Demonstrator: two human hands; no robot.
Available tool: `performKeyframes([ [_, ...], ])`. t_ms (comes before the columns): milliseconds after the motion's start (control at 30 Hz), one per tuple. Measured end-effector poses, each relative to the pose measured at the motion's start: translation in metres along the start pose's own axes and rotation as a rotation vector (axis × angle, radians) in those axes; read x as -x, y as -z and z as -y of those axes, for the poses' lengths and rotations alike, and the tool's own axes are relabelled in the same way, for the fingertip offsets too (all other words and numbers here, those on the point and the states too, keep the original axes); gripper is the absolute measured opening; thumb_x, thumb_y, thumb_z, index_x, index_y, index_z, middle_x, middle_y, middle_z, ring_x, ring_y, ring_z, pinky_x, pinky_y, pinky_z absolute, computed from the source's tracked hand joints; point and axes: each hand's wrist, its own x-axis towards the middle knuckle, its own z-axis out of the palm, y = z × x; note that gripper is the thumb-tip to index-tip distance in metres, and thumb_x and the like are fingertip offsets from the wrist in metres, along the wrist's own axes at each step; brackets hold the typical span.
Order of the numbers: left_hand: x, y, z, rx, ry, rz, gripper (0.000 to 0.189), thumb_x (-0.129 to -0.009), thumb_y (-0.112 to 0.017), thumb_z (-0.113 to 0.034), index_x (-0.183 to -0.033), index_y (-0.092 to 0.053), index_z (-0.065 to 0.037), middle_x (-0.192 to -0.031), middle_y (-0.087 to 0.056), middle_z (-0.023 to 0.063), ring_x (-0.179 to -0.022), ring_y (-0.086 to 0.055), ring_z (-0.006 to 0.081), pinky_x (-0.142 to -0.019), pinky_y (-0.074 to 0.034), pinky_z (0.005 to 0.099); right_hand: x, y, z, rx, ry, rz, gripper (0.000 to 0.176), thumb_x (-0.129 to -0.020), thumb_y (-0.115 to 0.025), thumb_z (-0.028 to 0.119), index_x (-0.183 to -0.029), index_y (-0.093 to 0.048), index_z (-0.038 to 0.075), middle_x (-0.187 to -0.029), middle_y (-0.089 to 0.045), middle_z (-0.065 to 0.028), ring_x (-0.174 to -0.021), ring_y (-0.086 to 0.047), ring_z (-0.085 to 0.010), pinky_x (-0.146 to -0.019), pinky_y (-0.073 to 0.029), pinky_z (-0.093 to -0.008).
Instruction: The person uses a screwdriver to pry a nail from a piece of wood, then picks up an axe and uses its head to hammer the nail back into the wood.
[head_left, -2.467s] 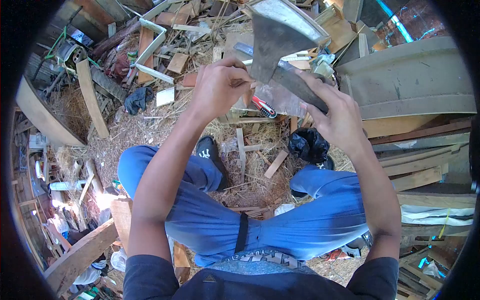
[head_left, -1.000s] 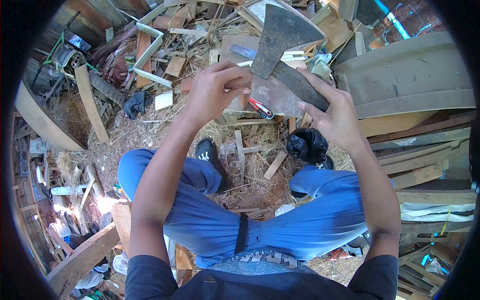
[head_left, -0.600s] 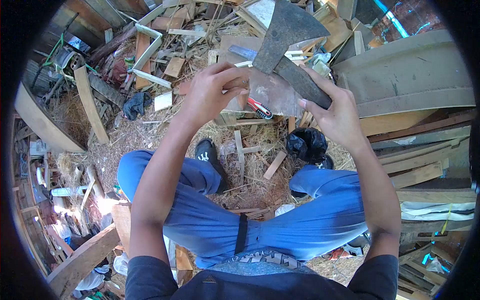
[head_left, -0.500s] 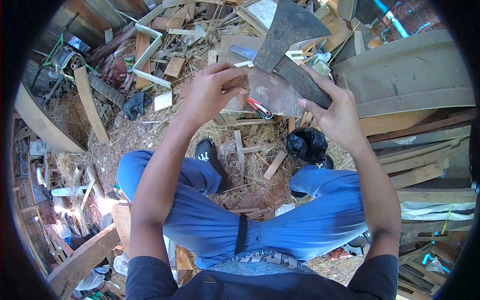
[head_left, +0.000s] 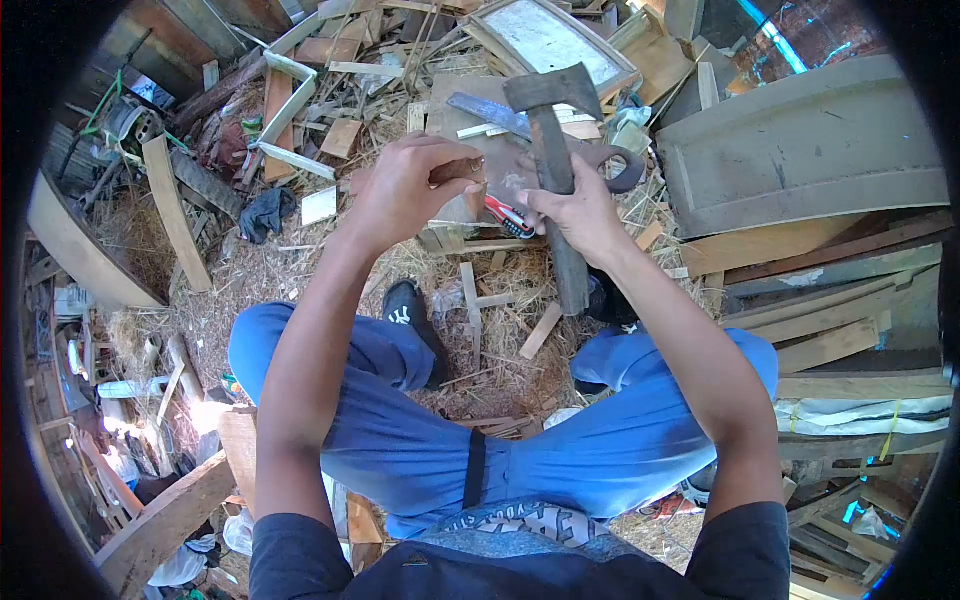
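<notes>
My right hand [head_left: 582, 212] is wrapped round the wooden handle of an axe [head_left: 556, 160], whose dark metal head points away from me and whose handle end hangs toward my knees. To its left, my left hand [head_left: 415, 185] is closed in a pinch; the small thing at its fingertips is too small to make out. Just below those fingertips a brown wooden edge shows. A red and black tool [head_left: 510, 217] lies between my hands. Beyond them is a flat board with a bluish metal strip [head_left: 488, 113] on it. A dark looped handle [head_left: 626, 170] shows right of the axe.
Wood scraps and straw cover the ground. A framed panel [head_left: 545, 42] lies at the top. To the right are a large curved panel [head_left: 780, 150] and stacked planks [head_left: 830, 310]. Curved boards [head_left: 178, 215] stand at the left. My shoe [head_left: 410, 315] is below my left hand.
The axe has swung down and left, its head now lower and its handle pointing toward me. My right hand has moved left, closer to my left hand, which stays pinched.
</notes>
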Motion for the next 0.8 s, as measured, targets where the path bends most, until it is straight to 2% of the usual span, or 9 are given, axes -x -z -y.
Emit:
performKeyframes([
  [100, -0.001, 0.001, 0.001, -0.003, -0.045, -0.019, 0.037, -0.087, -0.085, -0.016, -0.122, -0.078, -0.008, -0.107, -0.078, 0.011, -0.098, -0.072, 0.0287, -0.084, -0.057, 0.039, -0.009, -0.012, -0.012, -0.102, -0.002, 0.071, 0.051, -0.091, -0.079, -0.001, -0.135, -0.054, 0.002, -0.1, -0.07, -0.0083, -0.078, -0.071, -0.016, -0.062, -0.057, -0.0302],
  [133, -0.001, 0.004, -0.001, 0.014, -0.019, 0.009, 0.037, -0.086, -0.085, -0.017, -0.122, -0.078, -0.008, -0.107, -0.078, 0.0111, -0.099, -0.072, 0.0291, -0.085, -0.057, 0.0394, -0.011, -0.018, -0.016, -0.196, -0.021, 0.111, 0.053, -0.089, -0.08, -0.003, -0.134, -0.053, 0.001, -0.102, -0.07, -0.0083, -0.081, -0.072, -0.0165, -0.064, -0.058, -0.0307],
  [233, -0.003, 0.007, -0.006, 0.043, 0.022, 0.049, 0.038, -0.086, -0.085, -0.017, -0.122, -0.078, -0.008, -0.108, -0.079, 0.0114, -0.1, -0.072, 0.0295, -0.085, -0.058, 0.0402, -0.016, -0.03, -0.026, -0.218, 0.009, 0.157, 0.056, -0.089, -0.08, -0.004, -0.136, -0.051, 0.002, -0.104, -0.07, -0.0075, -0.088, -0.074, -0.0175, -0.068, -0.061, -0.0311],
  [400, -0.004, 0.006, 0.003, 0.025, 0.013, 0.052, 0.038, -0.086, -0.085, -0.015, -0.122, -0.078, -0.008, -0.107, -0.079, 0.0116, -0.101, -0.073, 0.0292, -0.086, -0.058, 0.041, -0.021, -0.037, -0.034, -0.217, -0.04, 0.17, 0.052, -0.089, -0.08, -0.004, -0.134, -0.054, 0.002, -0.105, -0.073, -0.0079, -0.087, -0.074, -0.0174, -0.07, -0.062, -0.0315],
  [600, -0.005, 0.007, -0.001, 0.028, -0.027, 0.043, 0.039, -0.084, -0.086, -0.014, -0.122, -0.078, -0.009, -0.108, -0.079, 0.0121, -0.101, -0.074, 0.0297, -0.087, -0.059, 0.0409, -0.027, -0.045, -0.033, -0.254, 0.057, 0.132, 0.043, -0.09, -0.081, -0.002, -0.125, -0.058, 0.0, -0.105, -0.076, -0.0091, -0.084, -0.076, -0.0183, -0.07, -0.064, -0.0318],
  [800, -0.006, 0.007, -0.003, 0.031, 0.086, 0.045, 0.039, -0.084, -0.086, -0.013, -0.122, -0.078, -0.009, -0.107, -0.078, 0.0148, -0.095, -0.076, 0.0293, -0.084, -0.06, 0.0395, -0.026, -0.059, -0.033, -0.254, 0.06, 0.019, 0.039, -0.09, -0.08, -0.003, -0.123, -0.058, -0.002, -0.099, -0.075, -0.0107, -0.078, -0.077, -0.0191, -0.068, -0.063, -0.0304],
])
